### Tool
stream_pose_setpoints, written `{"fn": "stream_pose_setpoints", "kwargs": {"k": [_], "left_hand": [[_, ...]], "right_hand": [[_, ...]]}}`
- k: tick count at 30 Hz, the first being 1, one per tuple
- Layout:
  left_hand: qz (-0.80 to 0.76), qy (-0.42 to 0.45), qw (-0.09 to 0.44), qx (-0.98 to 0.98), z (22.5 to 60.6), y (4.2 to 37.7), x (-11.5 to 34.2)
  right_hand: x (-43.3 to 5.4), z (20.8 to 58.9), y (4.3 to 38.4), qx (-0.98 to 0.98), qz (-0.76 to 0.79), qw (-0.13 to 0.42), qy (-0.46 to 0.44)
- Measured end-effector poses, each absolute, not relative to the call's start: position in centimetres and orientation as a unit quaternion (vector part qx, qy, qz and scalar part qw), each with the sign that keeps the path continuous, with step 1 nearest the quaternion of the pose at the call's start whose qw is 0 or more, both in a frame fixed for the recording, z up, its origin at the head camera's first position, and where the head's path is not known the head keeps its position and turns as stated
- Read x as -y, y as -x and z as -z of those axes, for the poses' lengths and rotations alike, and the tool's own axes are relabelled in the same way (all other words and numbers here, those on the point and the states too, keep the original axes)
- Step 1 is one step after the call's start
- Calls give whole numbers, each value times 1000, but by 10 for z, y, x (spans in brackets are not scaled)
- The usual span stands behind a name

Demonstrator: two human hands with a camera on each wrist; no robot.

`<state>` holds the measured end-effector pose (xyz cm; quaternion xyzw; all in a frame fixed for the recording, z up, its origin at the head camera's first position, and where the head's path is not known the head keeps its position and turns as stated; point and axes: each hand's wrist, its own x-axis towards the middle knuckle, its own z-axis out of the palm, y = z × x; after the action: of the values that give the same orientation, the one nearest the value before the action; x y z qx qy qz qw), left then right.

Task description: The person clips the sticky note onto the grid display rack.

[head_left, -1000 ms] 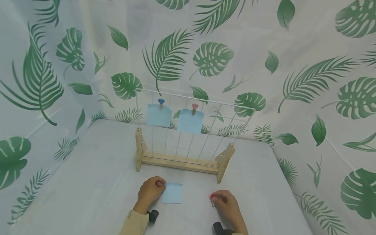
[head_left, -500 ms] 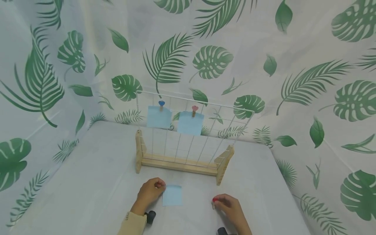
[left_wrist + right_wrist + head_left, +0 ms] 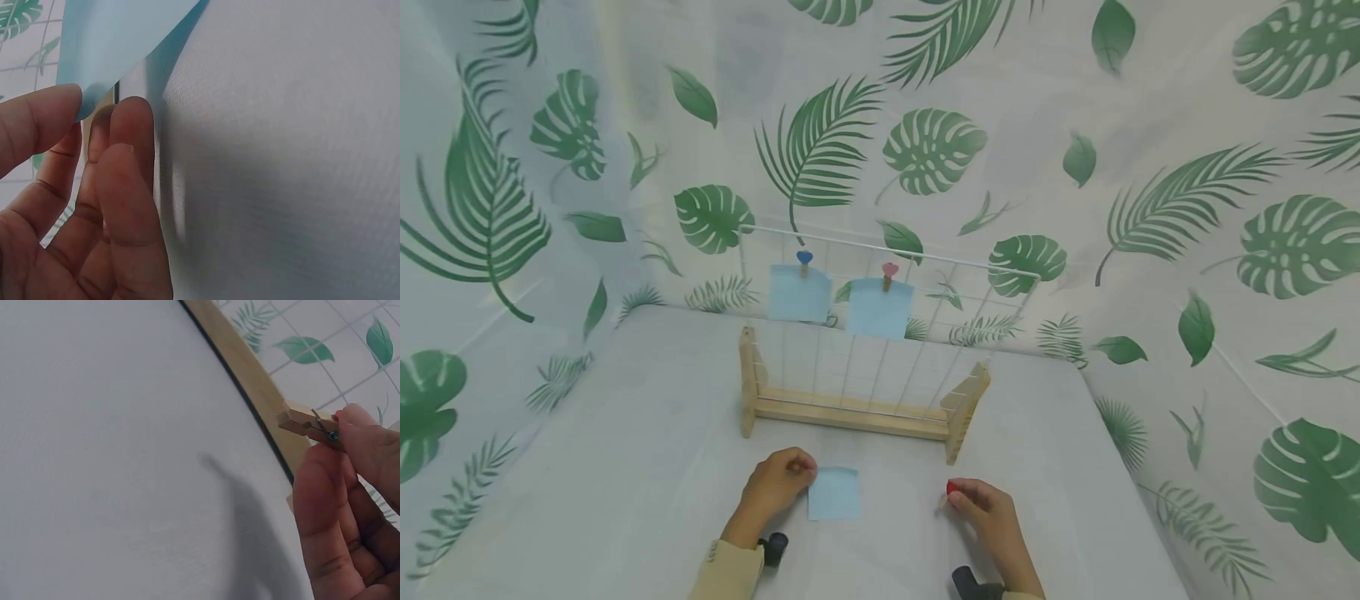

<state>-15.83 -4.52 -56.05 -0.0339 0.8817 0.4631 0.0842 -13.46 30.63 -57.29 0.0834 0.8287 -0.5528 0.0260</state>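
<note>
My left hand (image 3: 777, 482) pinches the upper left corner of a light blue square of paper (image 3: 834, 493) between thumb and forefinger. In the left wrist view that paper (image 3: 119, 37) rises from the fingertips, with the other fingers loosely bent below. To the right, my right hand (image 3: 988, 510) holds a small wooden clothespin (image 3: 309, 422) with a red top, by its handle end. Its wooden tip points left, away from the fingers. Most of the red part is hidden by the thumb in the right wrist view.
Behind the hands stands a white wire grid rack (image 3: 887, 375) on a wooden base (image 3: 850, 415). Two blue paper squares hang on it, under a blue heart clothespin (image 3: 805, 260) and a pink heart clothespin (image 3: 889, 272). A leaf-print sheet surrounds the white table (image 3: 647, 467).
My right hand has turned the clothespin, so its tip now points left and down instead of straight down. The left hand keeps its pinch on the paper. The head view has shifted slightly.
</note>
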Motion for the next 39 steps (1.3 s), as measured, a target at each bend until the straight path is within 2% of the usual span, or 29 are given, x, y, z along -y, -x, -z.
{"fn": "stream_pose_setpoints", "kwargs": {"k": [5, 18, 39], "left_hand": [[-471, 35, 82, -877, 560, 158, 46], [-510, 3, 29, -860, 552, 158, 39], [-541, -3, 37, -841, 536, 160, 29]], "right_hand": [[-303, 564, 138, -820, 565, 15, -85], [-302, 536, 145, -826, 561, 5, -59], [-303, 513, 145, -825, 565, -27, -21]]}}
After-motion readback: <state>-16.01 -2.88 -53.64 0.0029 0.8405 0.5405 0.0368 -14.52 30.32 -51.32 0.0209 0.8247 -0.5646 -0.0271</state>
